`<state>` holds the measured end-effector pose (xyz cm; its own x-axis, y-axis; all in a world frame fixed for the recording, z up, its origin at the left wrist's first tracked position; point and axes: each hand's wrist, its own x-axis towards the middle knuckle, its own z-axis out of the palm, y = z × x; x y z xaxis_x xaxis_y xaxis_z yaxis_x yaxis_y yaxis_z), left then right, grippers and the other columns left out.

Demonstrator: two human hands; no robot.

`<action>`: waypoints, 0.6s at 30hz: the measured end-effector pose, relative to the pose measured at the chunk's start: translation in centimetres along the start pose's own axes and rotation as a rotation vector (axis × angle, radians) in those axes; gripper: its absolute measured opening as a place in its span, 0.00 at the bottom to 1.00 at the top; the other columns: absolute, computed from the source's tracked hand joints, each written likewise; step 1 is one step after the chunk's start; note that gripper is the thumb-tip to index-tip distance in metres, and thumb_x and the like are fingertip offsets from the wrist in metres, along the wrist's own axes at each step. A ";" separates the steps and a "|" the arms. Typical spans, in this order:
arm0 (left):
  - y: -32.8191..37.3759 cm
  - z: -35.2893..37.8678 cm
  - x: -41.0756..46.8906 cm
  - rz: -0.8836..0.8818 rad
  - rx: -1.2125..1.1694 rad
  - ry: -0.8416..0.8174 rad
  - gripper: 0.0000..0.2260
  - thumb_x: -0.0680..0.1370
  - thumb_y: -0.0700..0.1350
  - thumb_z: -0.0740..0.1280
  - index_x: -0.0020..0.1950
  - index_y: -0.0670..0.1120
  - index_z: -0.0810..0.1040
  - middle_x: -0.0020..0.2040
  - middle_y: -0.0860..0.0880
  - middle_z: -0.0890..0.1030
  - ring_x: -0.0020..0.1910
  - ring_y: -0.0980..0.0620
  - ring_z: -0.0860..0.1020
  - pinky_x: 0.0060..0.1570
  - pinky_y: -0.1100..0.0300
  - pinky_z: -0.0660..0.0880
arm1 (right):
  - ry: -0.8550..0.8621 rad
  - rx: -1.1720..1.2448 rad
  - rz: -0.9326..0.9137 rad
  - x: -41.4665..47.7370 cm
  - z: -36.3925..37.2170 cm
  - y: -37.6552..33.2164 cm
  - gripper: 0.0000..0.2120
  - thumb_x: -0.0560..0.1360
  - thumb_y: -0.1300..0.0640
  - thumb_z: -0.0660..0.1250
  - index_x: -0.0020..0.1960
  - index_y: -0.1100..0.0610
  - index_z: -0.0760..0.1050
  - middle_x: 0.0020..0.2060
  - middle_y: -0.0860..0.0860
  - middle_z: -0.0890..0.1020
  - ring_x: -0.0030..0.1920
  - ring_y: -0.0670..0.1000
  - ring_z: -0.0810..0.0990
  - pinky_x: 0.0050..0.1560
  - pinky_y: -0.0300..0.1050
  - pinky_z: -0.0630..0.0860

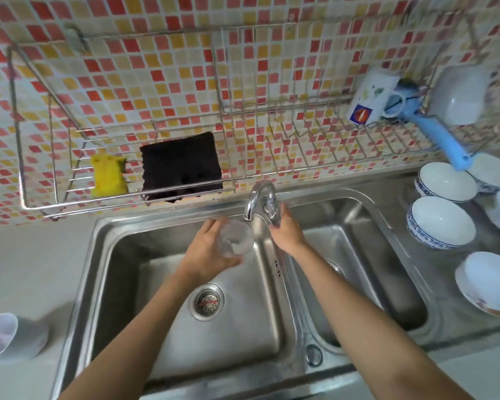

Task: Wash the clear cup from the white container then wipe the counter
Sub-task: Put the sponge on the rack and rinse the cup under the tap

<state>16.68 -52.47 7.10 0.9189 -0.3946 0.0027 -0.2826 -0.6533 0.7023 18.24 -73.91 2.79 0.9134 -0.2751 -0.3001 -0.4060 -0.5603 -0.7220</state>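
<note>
My left hand [205, 249] holds the clear cup [235, 238] over the left basin of the steel sink [122, 255], just below the spout of the chrome faucet [254, 200]. The cup's mouth faces up toward me. My right hand [286, 229] is closed on the faucet handle [272, 210] behind the divider between the basins. The white container [9, 336] stands on the counter [26, 269] at the lower left. A yellow sponge [109, 176] and a dark cloth [182, 166] rest on the wire wall rack [41, 209] above the sink.
Several white bowls [440, 220] and a plate [491, 284] sit on the drainboard at the right. On the rack's right part are a white mug [370, 96], a blue-handled tool [442, 140] and an upturned bowl [459, 96]. A drain strainer [208, 302] lies in the left basin.
</note>
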 end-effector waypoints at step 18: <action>-0.1 2.9 1.1 -0.066 -0.058 0.060 0.39 0.61 0.50 0.82 0.68 0.53 0.70 0.59 0.56 0.72 0.58 0.57 0.74 0.61 0.58 0.74 | -0.165 -0.346 -0.338 3.5 0.7 3.4 0.34 0.72 0.70 0.61 0.73 0.49 0.58 0.73 0.51 0.63 0.67 0.61 0.69 0.66 0.54 0.68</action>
<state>16.92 -54.72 4.93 0.9503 -0.3114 -0.0032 -0.2064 -0.6376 0.7422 20.10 -76.30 -1.17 0.9766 0.0780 -0.2002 -0.0475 -0.8304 -0.5551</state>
